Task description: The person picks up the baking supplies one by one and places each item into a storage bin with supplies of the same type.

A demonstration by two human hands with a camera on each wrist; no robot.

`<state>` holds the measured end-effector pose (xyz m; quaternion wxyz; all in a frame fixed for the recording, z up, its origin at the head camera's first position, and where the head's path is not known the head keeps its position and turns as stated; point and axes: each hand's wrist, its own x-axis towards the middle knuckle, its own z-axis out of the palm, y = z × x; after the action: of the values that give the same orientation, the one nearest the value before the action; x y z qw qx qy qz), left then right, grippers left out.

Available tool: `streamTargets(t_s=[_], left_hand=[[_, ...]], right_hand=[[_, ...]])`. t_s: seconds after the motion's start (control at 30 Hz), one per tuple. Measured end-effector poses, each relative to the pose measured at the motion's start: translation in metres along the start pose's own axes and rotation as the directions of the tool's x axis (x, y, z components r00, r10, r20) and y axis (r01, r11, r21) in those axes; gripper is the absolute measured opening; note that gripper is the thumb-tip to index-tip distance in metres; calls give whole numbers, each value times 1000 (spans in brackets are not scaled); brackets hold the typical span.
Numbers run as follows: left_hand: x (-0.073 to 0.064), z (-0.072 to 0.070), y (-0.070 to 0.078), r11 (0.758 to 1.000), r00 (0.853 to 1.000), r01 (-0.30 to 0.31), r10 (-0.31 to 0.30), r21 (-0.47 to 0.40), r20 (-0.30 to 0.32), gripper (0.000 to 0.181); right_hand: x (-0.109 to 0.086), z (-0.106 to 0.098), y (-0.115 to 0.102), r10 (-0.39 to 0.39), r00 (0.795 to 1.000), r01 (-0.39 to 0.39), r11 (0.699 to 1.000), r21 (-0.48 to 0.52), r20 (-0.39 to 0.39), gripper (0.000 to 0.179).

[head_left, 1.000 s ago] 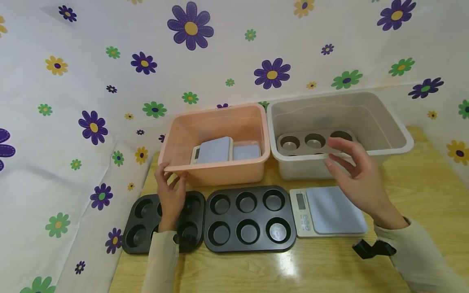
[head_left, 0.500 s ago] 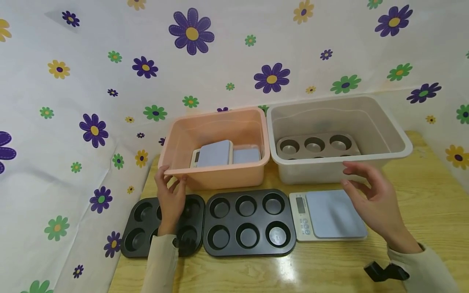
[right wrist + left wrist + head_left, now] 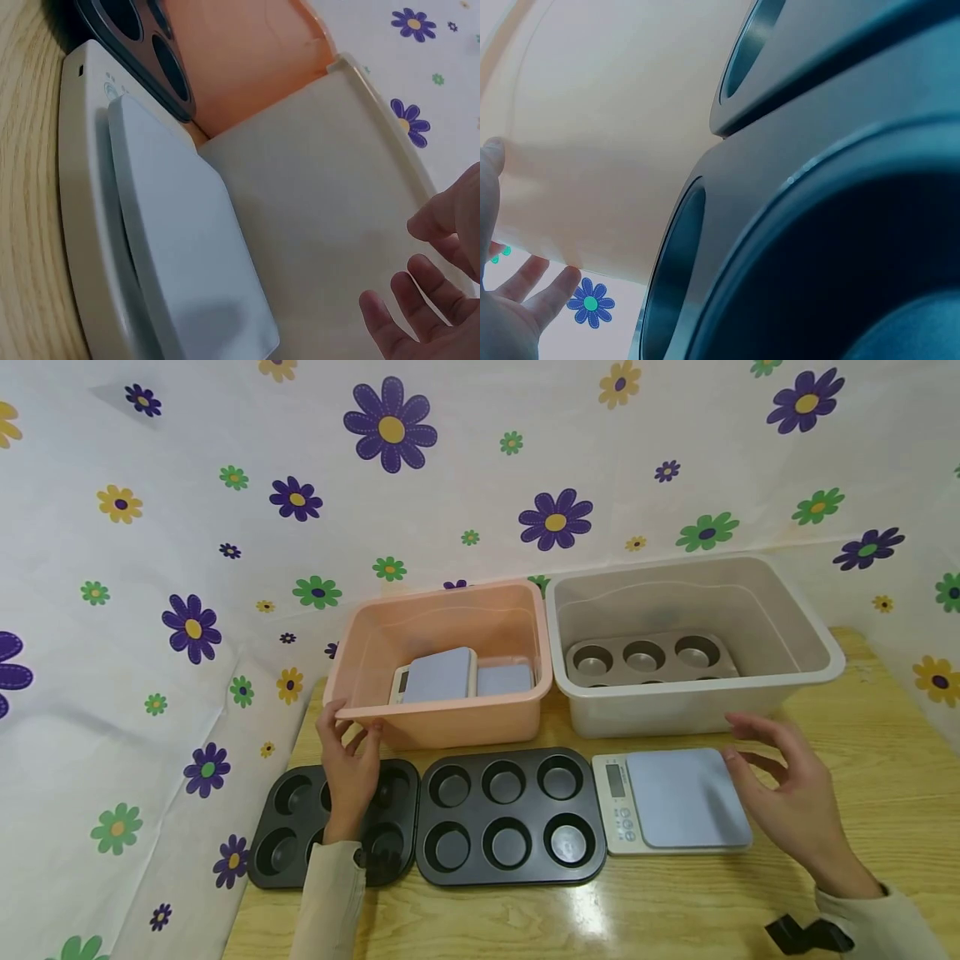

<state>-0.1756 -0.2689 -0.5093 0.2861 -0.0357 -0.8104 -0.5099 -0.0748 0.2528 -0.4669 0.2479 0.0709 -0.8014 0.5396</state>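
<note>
My left hand (image 3: 351, 775) holds the front left corner of a peach plastic bin (image 3: 457, 727), thumb on the front wall and fingers at the side. In the left wrist view the fingertips (image 3: 571, 276) meet the bin's edge. Inside that bin lie two kitchen scales; one scale (image 3: 438, 675) leans tilted on the other scale (image 3: 505, 679). My right hand (image 3: 795, 793) hovers by the right edge of a kitchen scale (image 3: 686, 797) on the table, fingers loosely bent and holding nothing. Behind it stands a beige bin (image 3: 675, 710) with a brown muffin tin (image 3: 618, 672) inside.
Two dark muffin tins lie in front of the peach bin: the left tin (image 3: 277, 852), partly under my left forearm, and the middle tin (image 3: 506, 814) beside the scale. A flowered cloth (image 3: 450, 485) hangs behind the wooden table (image 3: 652, 910).
My right hand has moved away from above the beige bin's front rim, right and down toward the scale's right edge. The left hand keeps its place at the peach bin's corner.
</note>
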Motion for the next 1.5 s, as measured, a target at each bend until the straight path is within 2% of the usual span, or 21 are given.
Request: streamTargets(t_s=[0.3,0.57,0.77,0.93,1.17,1.5], left_hand=[[-2,0,0,1000,1000,2,-2,-6,1,67],[-2,1,-1,1000,1000,5,-5,-10,3,66],[0,1,1,1000,1000,0,0,-11,4,66],[1,1,1,1000,1000,3,-3,-11,-5,65],[-1,1,0,1000,1000,7,-8,-8,-12,65],[-1,1,0,1000,1000,5,-5,-14,-7,65]], right_hand=[[-14,-5,18,116,993,-116,992,-55,2,48],[-32,-11,38,180,984,-179,977,-113,3,43],[-41,-11,46,190,982,-190,972,-138,-11,40],[-45,-7,49,170,985,-173,967,-186,-32,40],[-49,-6,51,154,988,-154,964,-215,-18,38],[-58,-8,54,143,989,-126,920,-371,21,31]])
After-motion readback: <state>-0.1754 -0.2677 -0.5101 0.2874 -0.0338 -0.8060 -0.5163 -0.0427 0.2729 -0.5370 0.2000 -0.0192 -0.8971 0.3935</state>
